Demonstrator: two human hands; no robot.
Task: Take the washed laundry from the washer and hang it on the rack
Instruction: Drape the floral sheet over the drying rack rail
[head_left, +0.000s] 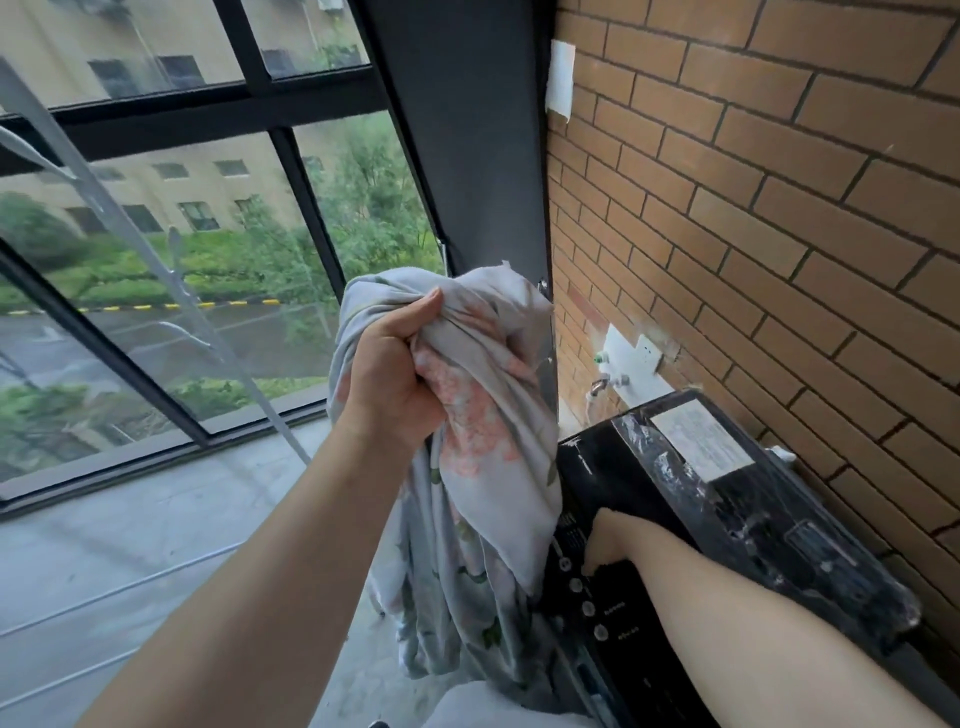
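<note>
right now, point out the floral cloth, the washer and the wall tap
floral cloth (483, 447), head view, on its pink print
washer (769, 519), head view, on its black lid
wall tap (602, 385), head view, on its metal spout

Bare forearms (260, 571), left hand (395, 364) and right hand (605, 543) bare — pale grey garment (498, 706) below

Open room on your left above the floor (130, 545); brick wall (753, 208) and washer (769, 530) close off your right side.
</note>
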